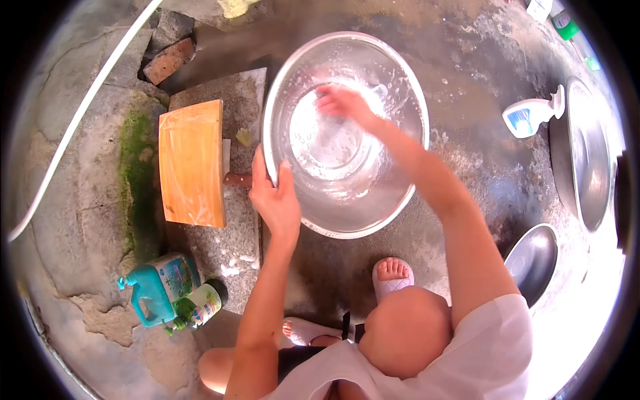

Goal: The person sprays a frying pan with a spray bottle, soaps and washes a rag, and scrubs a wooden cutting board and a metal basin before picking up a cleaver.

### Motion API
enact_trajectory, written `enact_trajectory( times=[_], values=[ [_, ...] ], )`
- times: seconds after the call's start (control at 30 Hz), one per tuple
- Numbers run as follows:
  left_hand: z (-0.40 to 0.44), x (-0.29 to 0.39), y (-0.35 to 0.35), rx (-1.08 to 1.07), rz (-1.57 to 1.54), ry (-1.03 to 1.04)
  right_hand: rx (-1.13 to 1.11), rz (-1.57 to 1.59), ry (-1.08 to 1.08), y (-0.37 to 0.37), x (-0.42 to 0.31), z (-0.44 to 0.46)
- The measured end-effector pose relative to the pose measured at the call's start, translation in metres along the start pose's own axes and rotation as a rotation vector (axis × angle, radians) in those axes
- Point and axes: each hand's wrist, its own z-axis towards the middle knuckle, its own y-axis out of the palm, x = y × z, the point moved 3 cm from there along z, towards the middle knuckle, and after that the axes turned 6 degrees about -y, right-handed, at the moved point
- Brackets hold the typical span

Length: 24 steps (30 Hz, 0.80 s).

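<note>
A large round metal basin stands tilted or level on the wet ground, I cannot tell which; whitish suds or bright glare cover its bottom. My left hand is closed around its left rim, thumb toward the inside. Inside the basin, over the bright bottom, is my right hand, smeared by motion, so its fingers and anything in them cannot be made out. Left of the basin lies a wooden cutting board on a stone slab. From beneath the board a brown riveted handle points toward my left hand.
A teal jug and a smaller bottle stand at lower left. At right are a white spray bottle, a large metal pan and a dark pan. A white hose and broken bricks are upper left.
</note>
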Motion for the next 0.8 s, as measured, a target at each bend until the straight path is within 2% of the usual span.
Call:
enact_trajectory(
  times=[0.03,0.1,0.17,0.23,0.27,0.3,0.33,0.37,0.43,0.57,0.6,0.63,0.67,0.77,0.8],
  values=[
    [-0.001,0.003,0.002,0.018,-0.002,0.018,-0.101,0.192,0.015,0.032,0.0,-0.006],
    [-0.004,0.003,-0.001,0.025,0.033,0.028,-0.611,0.093,0.199,0.078,0.012,-0.052],
    [-0.006,0.001,-0.005,0.016,0.083,0.015,-0.717,-0.107,0.597,0.034,0.047,-0.078],
    [-0.006,0.005,-0.007,-0.009,0.112,0.05,-0.437,-0.396,0.659,-0.071,0.118,-0.036],
    [-0.008,0.004,-0.007,-0.013,0.092,0.035,-0.162,-0.242,0.504,-0.102,0.126,0.002],
    [-0.01,0.004,-0.006,-0.022,0.07,0.022,-0.02,-0.069,0.3,-0.094,0.102,0.009],
    [-0.012,0.006,-0.005,-0.014,0.048,0.017,0.075,0.096,0.079,-0.086,0.077,0.016],
    [-0.014,0.008,-0.002,0.001,0.027,0.012,0.027,0.276,-0.186,-0.025,0.02,0.004],
    [-0.013,0.009,-0.004,0.027,0.042,0.039,-0.284,0.417,0.094,0.058,0.027,-0.038],
    [-0.013,0.003,-0.013,0.043,0.07,0.084,-0.341,-0.487,0.454,-0.046,0.116,-0.076],
    [-0.016,0.004,-0.014,0.042,0.091,0.067,0.027,-0.802,0.381,-0.058,0.061,-0.079],
    [-0.019,0.006,-0.013,0.035,0.107,0.055,0.372,-1.264,0.101,-0.077,0.034,-0.079],
    [-0.02,0.005,-0.01,0.055,0.082,0.03,0.578,-1.105,-0.282,-0.09,0.018,-0.076],
    [-0.021,0.019,-0.001,0.03,0.008,0.011,0.605,-0.885,-0.205,-0.05,0.056,-0.095],
    [-0.018,0.013,0.001,0.05,0.013,0.093,0.58,-0.651,0.135,-0.018,0.061,-0.108]
  ],
)
